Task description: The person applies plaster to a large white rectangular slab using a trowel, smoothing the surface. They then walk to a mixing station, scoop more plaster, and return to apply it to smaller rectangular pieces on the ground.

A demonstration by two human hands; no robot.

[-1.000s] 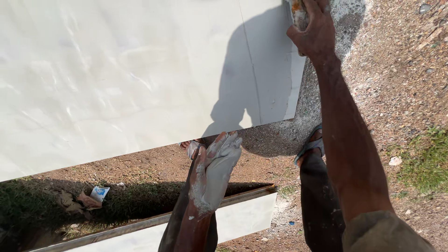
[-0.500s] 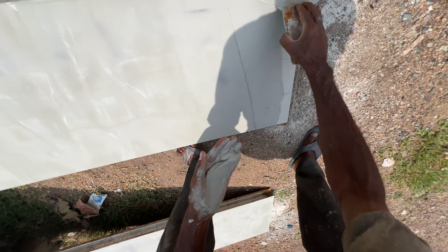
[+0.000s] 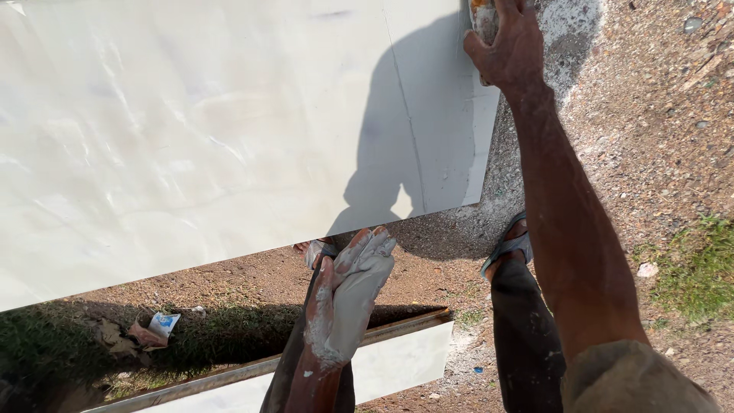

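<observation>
Filling the upper left and centre of the frame, the large glossy white marble slab (image 3: 191, 130) lies flat above bare gravelly ground (image 3: 650, 99), and it could crack or slide if weight lands on its unsupported lower edge. At the top right corner the right hand (image 3: 508, 50) is clenched on a small mortar-smeared tool (image 3: 482, 17), which might chip that edge. Low in the centre, the plaster-coated left hand (image 3: 355, 294) hangs with fingers (image 3: 375, 248) straight and released, above a second pale slab in a metal frame (image 3: 397, 359) and a strip of grass (image 3: 699, 268).
</observation>
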